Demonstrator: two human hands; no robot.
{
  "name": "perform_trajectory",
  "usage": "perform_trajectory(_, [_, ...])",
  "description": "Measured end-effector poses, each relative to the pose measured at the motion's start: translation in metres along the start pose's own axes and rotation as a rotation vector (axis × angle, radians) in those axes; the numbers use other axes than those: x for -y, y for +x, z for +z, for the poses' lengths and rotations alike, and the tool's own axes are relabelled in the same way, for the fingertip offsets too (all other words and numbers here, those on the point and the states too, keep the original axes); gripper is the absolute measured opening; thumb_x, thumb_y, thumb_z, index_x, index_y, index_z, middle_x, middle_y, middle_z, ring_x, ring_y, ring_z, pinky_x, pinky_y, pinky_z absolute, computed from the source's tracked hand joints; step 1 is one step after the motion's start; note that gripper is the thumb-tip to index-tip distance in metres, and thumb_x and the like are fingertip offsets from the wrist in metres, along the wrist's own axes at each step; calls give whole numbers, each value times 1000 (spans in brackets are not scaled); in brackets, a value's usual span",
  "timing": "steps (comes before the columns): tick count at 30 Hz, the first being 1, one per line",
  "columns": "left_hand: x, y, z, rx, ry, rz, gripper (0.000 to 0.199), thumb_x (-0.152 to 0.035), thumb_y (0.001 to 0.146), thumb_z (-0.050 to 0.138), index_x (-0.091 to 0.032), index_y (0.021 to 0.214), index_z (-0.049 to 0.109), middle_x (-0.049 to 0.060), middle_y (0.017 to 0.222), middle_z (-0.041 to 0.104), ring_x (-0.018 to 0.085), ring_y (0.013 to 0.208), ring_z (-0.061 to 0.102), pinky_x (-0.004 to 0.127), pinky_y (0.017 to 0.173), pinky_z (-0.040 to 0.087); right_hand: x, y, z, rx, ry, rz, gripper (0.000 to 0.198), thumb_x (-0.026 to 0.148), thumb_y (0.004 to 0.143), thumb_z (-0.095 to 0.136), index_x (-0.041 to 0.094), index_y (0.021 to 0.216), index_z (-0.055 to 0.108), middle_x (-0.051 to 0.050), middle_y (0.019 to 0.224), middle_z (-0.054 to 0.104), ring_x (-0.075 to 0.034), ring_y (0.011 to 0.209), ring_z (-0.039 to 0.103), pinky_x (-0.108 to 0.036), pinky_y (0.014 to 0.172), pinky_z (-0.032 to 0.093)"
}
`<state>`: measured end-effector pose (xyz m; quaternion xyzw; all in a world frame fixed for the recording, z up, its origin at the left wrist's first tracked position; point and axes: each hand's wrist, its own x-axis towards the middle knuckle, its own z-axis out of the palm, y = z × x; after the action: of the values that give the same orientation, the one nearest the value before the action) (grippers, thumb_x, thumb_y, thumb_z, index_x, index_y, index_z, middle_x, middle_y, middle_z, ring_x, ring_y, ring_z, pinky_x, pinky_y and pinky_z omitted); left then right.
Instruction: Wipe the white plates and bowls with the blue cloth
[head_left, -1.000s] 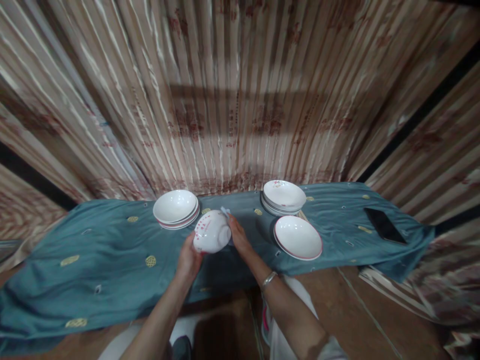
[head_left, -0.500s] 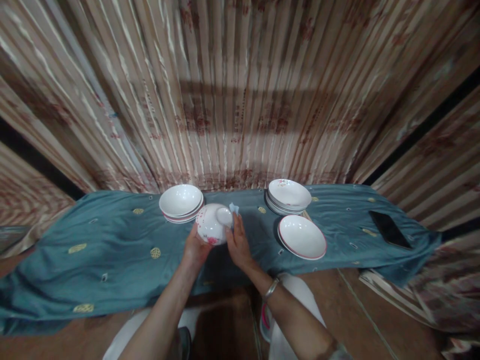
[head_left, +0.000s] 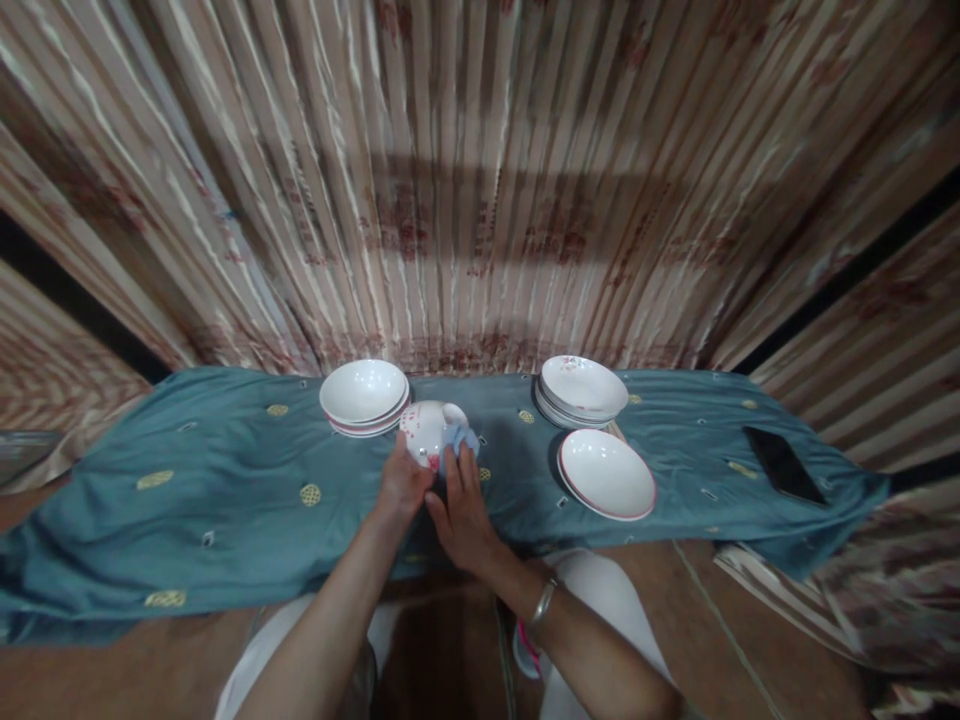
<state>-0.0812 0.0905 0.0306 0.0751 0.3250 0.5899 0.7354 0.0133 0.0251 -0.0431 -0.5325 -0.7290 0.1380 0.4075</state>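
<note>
A white bowl point(head_left: 424, 425) with a red floral pattern is tilted so its outside and foot ring face me. My left hand point(head_left: 405, 482) grips its near left edge, fingers partly hidden beneath it. Pressed flat against the bowl's right side is a light blue cloth point(head_left: 460, 436), held under the fingers of my right hand point(head_left: 463, 500). Just behind and left of the bowl stands a stack of white bowls point(head_left: 364, 392) with red rims.
At the back right is a stack of white floral plates point(head_left: 583, 388). In front of it sit red-rimmed dishes point(head_left: 607, 475). A black phone point(head_left: 784, 464) lies at the right on the teal tablecloth point(head_left: 247, 480). A pleated curtain point(head_left: 465, 220) hangs behind.
My right hand has moved from the bowl's foot down across its right side, bringing the cloth toward me. The bowl has turned slightly in my left hand.
</note>
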Motion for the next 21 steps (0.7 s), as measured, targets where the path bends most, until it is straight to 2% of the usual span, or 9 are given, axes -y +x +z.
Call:
perform_trajectory(4, [5,1,1,-45,42,16,42,-34,101,34,-17,116,69,5,84,76,20,95,70,30,96,51,4,3,-9,29,-17,-122,62,37,100,38,15,156,21,-14,164,14,-29,152,3,-59,120,21])
perform_trajectory(8, [8,1,0,-51,94,18,40,-34,100,37,-17,98,73,5,85,76,21,102,67,32,97,49,5,8,-16,30,-31,-174,58,35,100,39,16,154,29,-12,163,20,-28,152,7,-58,120,23])
perform_trajectory(13, [17,-3,-4,-19,149,95,29,-26,96,46,-16,90,72,5,83,75,22,107,66,33,101,46,8,18,-24,43,-77,-193,52,32,99,40,16,148,41,-11,159,31,-28,151,16,-53,121,25])
perform_trajectory(16, [22,-6,-7,16,174,137,20,-28,89,57,-16,85,72,6,90,76,23,108,66,32,102,45,10,25,-29,44,-126,-207,48,32,98,41,15,142,49,-11,156,38,-29,148,23,-53,120,26])
perform_trajectory(18, [24,-7,-7,39,185,157,18,-31,87,61,-17,84,72,6,96,76,23,111,65,32,104,45,12,30,-32,40,-155,-215,45,32,98,42,14,138,53,-11,153,42,-30,146,29,-55,120,24])
perform_trajectory(21, [25,-9,-4,50,169,158,23,-34,90,57,-18,89,73,6,101,76,22,120,61,31,107,42,13,35,-35,30,-171,-211,44,32,98,44,17,137,55,-10,151,45,-30,143,33,-55,120,20])
